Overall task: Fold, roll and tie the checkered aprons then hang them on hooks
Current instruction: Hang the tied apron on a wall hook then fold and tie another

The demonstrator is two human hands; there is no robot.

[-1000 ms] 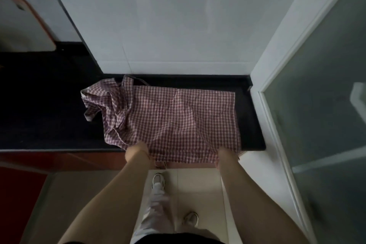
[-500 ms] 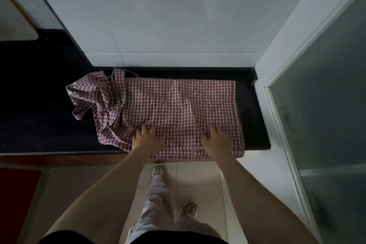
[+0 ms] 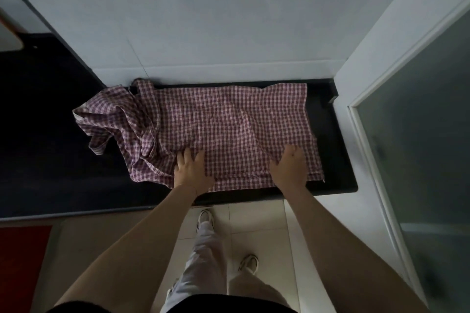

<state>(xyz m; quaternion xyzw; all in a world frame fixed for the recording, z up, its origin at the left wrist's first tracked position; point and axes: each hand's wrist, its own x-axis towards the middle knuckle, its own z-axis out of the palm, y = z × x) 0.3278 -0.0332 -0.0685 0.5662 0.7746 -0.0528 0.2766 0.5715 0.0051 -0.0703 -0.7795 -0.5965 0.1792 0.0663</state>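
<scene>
On counter (image 3: 338,160), apron (image 3: 229,129) is pressed flat near its front edge by left hand (image 3: 192,169) and right hand (image 3: 290,168), fingers straight.

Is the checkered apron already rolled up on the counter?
No, the checkered apron lies spread flat on the dark counter, bunched only at its left end, with the left hand and right hand pressing flat on it.

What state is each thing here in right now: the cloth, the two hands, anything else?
checkered apron: spread flat on the black counter, left end bunched, not rolled or tied.
left hand: flat on the apron's near edge, fingers straight.
right hand: flat on the apron, pressing.
glass door: state unclear.
</scene>
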